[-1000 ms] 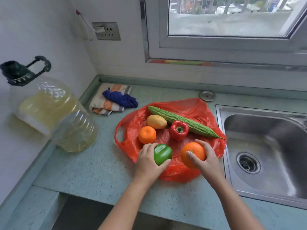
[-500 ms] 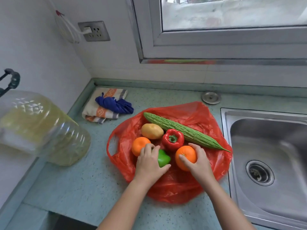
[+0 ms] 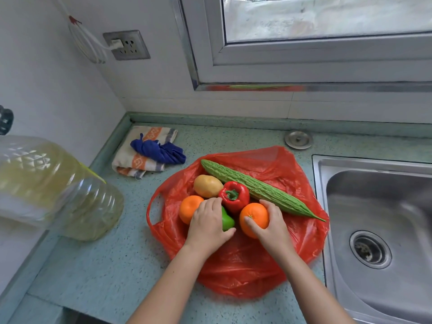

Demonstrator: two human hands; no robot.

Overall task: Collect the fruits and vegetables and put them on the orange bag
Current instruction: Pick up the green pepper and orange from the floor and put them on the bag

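Note:
The orange bag [image 3: 247,272] lies flat on the counter. On it rest a long green bitter gourd [image 3: 257,189], a potato [image 3: 207,185], a red pepper [image 3: 235,195] and an orange [image 3: 189,208] at the left. My left hand [image 3: 207,226] covers and grips a green pepper [image 3: 227,221], which sits down among the others on the bag. My right hand [image 3: 272,229] wraps around a second orange [image 3: 253,218], beside the red pepper and the gourd.
A large oil jug [image 3: 58,185] stands on the left of the counter. Folded cloths [image 3: 149,152] lie at the back left. A steel sink [image 3: 378,230] borders the bag on the right, with a round sink plug [image 3: 298,139] behind it.
Both hands moved forward onto the bag, carrying the green pepper and the orange from its near edge in beside the red pepper and the other orange.

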